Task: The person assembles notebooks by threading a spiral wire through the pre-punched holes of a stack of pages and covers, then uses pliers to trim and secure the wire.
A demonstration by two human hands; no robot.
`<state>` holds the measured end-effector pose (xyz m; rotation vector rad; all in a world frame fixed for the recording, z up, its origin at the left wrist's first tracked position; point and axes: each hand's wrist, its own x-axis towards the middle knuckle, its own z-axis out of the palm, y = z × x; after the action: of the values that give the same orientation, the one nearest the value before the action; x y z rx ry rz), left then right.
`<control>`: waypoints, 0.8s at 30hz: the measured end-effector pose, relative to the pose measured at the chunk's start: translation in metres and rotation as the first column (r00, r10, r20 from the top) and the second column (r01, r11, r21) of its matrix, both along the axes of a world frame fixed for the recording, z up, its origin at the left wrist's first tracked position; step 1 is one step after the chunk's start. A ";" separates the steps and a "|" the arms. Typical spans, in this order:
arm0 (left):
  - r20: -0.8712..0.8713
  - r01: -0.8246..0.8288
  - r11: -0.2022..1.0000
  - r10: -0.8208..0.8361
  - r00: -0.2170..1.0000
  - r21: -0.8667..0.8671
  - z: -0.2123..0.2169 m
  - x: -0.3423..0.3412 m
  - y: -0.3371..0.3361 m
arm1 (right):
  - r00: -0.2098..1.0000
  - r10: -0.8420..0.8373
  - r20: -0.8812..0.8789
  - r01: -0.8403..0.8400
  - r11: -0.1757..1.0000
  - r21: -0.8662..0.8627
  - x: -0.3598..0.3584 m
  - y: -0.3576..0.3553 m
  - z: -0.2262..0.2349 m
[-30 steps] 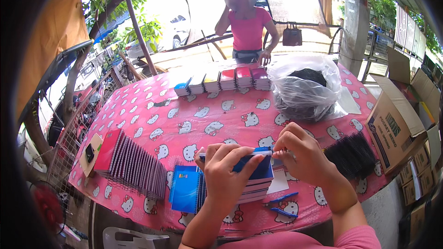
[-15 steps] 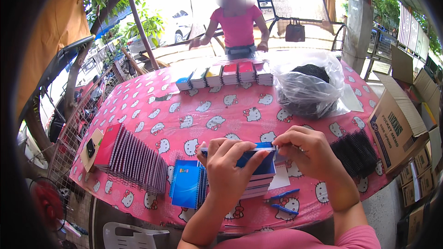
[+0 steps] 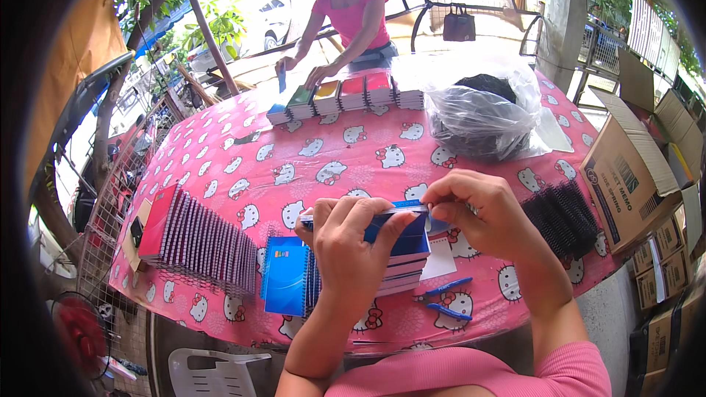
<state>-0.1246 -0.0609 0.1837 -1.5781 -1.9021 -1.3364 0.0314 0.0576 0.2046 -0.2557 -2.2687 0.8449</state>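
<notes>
Blue pad (image 3: 407,206): being held edge-up, cover and white page edges showing, above the middle of the desk's (image 3: 419,158) near edge.
Left hand (image 3: 353,239): grasping the pad, thumb in front, fingers behind.
Right hand (image 3: 471,202): bringing thumb and forefinger together at the pad's right end; whether they are gripping its corner or something smaller, I cannot tell.
Pad stack (image 3: 404,268): sitting just below the hands.
Edge work: the person is apparently working at the pad's right end, perhaps threading or seating its binding.
Next touch: probably calling for a steady left hold, pages level, and a fine right-hand pinch.
Pliers (image 3: 450,287): lying near the near edge, right of the stack.
Spiral notebooks (image 3: 285,276): lying left of the stack.
Black coils (image 3: 562,222): lying by the right edge.
Co-worker (image 3: 357,18): leaning over stacked pads (image 3: 353,93) along the far edge.
</notes>
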 end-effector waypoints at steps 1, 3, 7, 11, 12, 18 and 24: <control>-0.002 -0.001 1.000 0.001 1.000 0.008 0.000 0.001 0.001 | 1.000 -0.009 0.019 0.008 0.999 0.043 0.001 0.001 0.000; -0.007 -0.012 1.000 0.012 1.000 0.021 -0.002 0.003 -0.001 | 1.000 0.009 0.027 -0.011 0.998 0.065 0.001 0.001 0.003; -0.026 -0.011 0.999 0.012 1.000 0.039 -0.004 0.000 0.001 | 1.000 0.016 0.006 -0.017 0.985 0.173 0.000 0.001 0.007; -0.020 0.003 1.000 -0.003 1.000 0.007 -0.002 -0.001 -0.001 | 0.999 0.020 0.047 -0.022 0.999 0.037 0.003 0.003 0.002; -0.012 0.010 1.000 -0.010 1.000 0.002 -0.002 -0.001 -0.001 | 0.998 0.023 0.052 -0.021 0.999 -0.035 0.001 0.000 0.003; 0.004 0.048 0.998 -0.048 0.999 -0.028 -0.002 -0.003 -0.005 | 0.993 -0.102 0.057 0.082 0.953 0.292 -0.002 -0.009 0.005; -0.012 0.049 0.998 -0.050 0.999 -0.037 0.002 -0.001 -0.007 | 0.990 -0.123 0.063 0.095 0.936 0.338 -0.005 -0.011 0.006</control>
<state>-0.1259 -0.0678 0.1858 -1.6577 -1.9019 -1.3153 0.0269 0.0463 0.2103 -0.2614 -2.4050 0.3870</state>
